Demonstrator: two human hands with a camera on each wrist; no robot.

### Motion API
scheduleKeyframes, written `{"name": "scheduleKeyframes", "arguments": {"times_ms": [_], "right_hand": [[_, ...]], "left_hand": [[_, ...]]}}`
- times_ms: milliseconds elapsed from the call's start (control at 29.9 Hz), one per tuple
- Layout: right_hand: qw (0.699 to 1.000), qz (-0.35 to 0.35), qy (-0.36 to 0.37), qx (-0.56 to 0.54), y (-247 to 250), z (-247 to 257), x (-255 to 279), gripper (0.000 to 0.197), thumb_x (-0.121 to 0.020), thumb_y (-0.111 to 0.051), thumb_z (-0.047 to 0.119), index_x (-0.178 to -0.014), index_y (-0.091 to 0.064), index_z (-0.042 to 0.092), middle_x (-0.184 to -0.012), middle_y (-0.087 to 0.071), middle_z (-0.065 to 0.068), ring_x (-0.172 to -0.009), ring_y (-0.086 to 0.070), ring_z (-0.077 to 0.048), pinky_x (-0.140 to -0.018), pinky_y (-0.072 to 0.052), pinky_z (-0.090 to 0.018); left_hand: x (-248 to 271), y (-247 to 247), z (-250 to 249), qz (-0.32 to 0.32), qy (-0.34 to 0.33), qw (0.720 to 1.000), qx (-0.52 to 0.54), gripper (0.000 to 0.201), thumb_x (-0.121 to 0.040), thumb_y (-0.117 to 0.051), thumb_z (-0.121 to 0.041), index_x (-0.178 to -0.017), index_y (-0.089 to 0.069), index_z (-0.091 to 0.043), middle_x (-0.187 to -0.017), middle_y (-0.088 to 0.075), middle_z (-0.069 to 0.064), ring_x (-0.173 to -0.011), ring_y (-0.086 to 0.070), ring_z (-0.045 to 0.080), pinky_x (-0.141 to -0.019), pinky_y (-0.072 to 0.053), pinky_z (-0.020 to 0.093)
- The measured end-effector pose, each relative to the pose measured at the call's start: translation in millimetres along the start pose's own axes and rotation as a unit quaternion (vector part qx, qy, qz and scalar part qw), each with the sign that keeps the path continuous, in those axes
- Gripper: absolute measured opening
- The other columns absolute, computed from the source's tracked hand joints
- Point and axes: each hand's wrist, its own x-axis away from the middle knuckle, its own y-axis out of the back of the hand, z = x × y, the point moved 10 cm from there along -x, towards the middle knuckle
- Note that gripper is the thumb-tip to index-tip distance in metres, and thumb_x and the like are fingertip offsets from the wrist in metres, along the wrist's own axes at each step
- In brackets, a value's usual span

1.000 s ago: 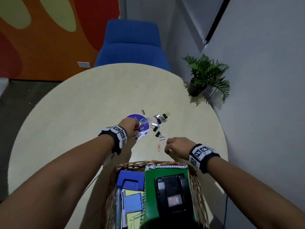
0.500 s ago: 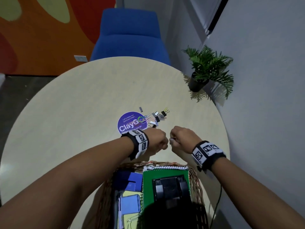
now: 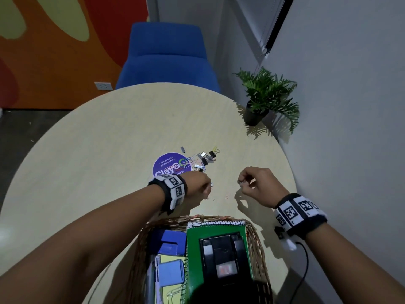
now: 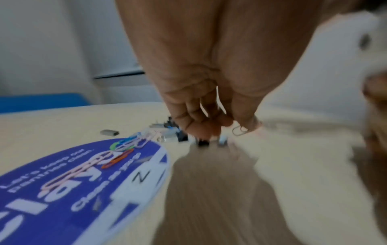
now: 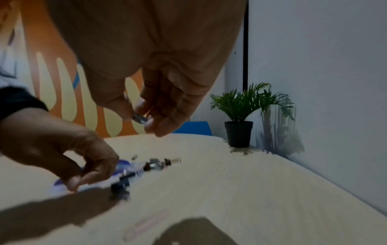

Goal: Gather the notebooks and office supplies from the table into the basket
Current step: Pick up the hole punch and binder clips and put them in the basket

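A heap of binder clips and paper clips (image 3: 202,160) lies mid-table, partly on a round purple sticker (image 3: 167,166). My left hand (image 3: 206,187) hovers low just in front of the heap with fingers curled; in the left wrist view a silver paper clip (image 4: 240,131) hangs at its thumb. My right hand (image 3: 241,184), a little to the right and above the table, pinches a small metal clip (image 5: 139,118). The wicker basket (image 3: 255,235) stands nearest me, holding a green notebook (image 3: 194,235), a black stapler-like device (image 3: 223,253) and blue boxes (image 3: 169,239).
A potted plant (image 3: 256,115) stands at the table's far right edge by the grey wall. A blue chair (image 3: 166,62) sits behind the table. A black binder clip (image 5: 121,187) and a pink paper clip (image 5: 146,222) lie loose in front of the heap.
Half a second ago my hands were together in front of the pile. They have since parted: the right hand moved right with its clip, and the left stayed by the heap.
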Motion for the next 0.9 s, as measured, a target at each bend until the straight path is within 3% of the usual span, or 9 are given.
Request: {"name": "scheduleKeyframes", "arguments": {"times_ms": [100, 167, 301, 368, 468, 569, 703, 803, 903], "right_hand": [[0.999, -0.010, 0.018, -0.039, 4, 33, 1, 0.012, -0.078, -0.065, 0.005, -0.079, -0.064, 0.017, -0.076, -0.070, -0.007, -0.070, -0.063, -0.020, -0.066, -0.054, -0.031], [0.998, 0.012, 0.041, -0.052, -5, 60, 5, 0.012, -0.079, -0.066, 0.006, -0.082, -0.066, 0.016, -0.076, -0.070, -0.006, -0.070, -0.064, -0.018, -0.064, -0.053, -0.024], [0.990, 0.097, 0.095, -0.037, -50, 109, 22, 0.017, -0.081, -0.065, 0.010, -0.096, -0.071, 0.013, -0.068, -0.063, 0.004, -0.061, -0.055, -0.007, -0.062, -0.046, -0.014], [0.981, 0.146, 0.129, 0.016, -76, 129, 35, 0.018, -0.081, -0.063, 0.016, -0.097, -0.071, 0.017, -0.069, -0.065, 0.003, -0.061, -0.054, -0.007, -0.064, -0.047, -0.019], [0.961, 0.207, 0.155, 0.095, -107, 147, 54, 0.022, -0.079, -0.058, 0.021, -0.098, -0.069, 0.022, -0.080, -0.072, -0.003, -0.072, -0.062, -0.020, -0.068, -0.051, -0.031], [0.945, 0.247, 0.178, 0.121, -128, 162, 73, 0.021, -0.078, -0.056, 0.018, -0.096, -0.066, 0.021, -0.085, -0.071, -0.007, -0.080, -0.062, -0.029, -0.069, -0.050, -0.034], [0.924, 0.296, 0.214, 0.115, -156, 177, 102, 0.018, -0.082, -0.056, 0.017, -0.099, -0.063, 0.019, -0.085, -0.071, -0.009, -0.079, -0.063, -0.030, -0.069, -0.052, -0.036], [0.914, 0.313, 0.224, 0.129, -167, 176, 112, 0.027, -0.086, -0.056, 0.020, -0.112, -0.061, 0.017, -0.098, -0.072, -0.011, -0.090, -0.064, -0.032, -0.076, -0.053, -0.039], [0.939, 0.259, 0.192, 0.123, -143, 162, 92, 0.031, -0.088, -0.057, 0.025, -0.118, -0.061, 0.019, -0.112, -0.069, -0.007, -0.102, -0.062, -0.028, -0.085, -0.051, -0.039]], "left_hand": [[32, 38, 14, -0.063, 0.020, 0.991, 0.113, 0.013, -0.088, -0.052, -0.009, -0.080, -0.057, -0.017, -0.078, -0.063, -0.002, -0.072, -0.057, 0.015, -0.071, -0.040, 0.025], [63, 50, 21, -0.104, 0.026, 0.981, 0.163, 0.010, -0.089, -0.059, -0.010, -0.083, -0.059, -0.018, -0.067, -0.061, -0.009, -0.061, -0.059, 0.008, -0.065, -0.041, 0.020], [126, 31, 17, -0.094, 0.014, 0.973, 0.212, 0.007, -0.087, -0.064, -0.014, -0.082, -0.069, -0.016, -0.056, -0.062, -0.013, -0.052, -0.057, -0.004, -0.059, -0.043, 0.010], [150, 6, 13, -0.044, 0.008, 0.975, 0.220, 0.015, -0.088, -0.061, -0.014, -0.077, -0.069, -0.021, -0.058, -0.065, -0.010, -0.055, -0.059, -0.002, -0.061, -0.046, 0.012], [169, -27, 8, 0.020, -0.002, 0.986, 0.168, 0.016, -0.089, -0.058, -0.015, -0.081, -0.071, -0.015, -0.067, -0.070, -0.004, -0.057, -0.057, -0.003, -0.063, -0.043, 0.009], [179, -37, 16, 0.022, 0.008, 0.984, 0.177, 0.017, -0.091, -0.055, -0.013, -0.087, -0.071, -0.012, -0.072, -0.069, -0.006, -0.057, -0.056, -0.007, -0.061, -0.037, 0.001], [178, -19, 50, -0.055, 0.071, 0.968, 0.232, 0.016, -0.091, -0.055, -0.012, -0.090, -0.071, -0.013, -0.058, -0.065, -0.024, -0.061, -0.063, -0.005, -0.062, -0.041, 0.003], [169, 5, 72, -0.131, 0.113, 0.963, 0.209, 0.012, -0.090, -0.059, -0.016, -0.094, -0.070, -0.017, -0.068, -0.068, -0.017, -0.065, -0.065, -0.003, -0.069, -0.045, 0.013], [152, 27, 94, -0.193, 0.167, 0.951, 0.175, 0.011, -0.088, -0.061, -0.021, -0.095, -0.068, -0.015, -0.080, -0.071, -0.002, -0.071, -0.066, 0.012, -0.079, -0.051, 0.029]]}}
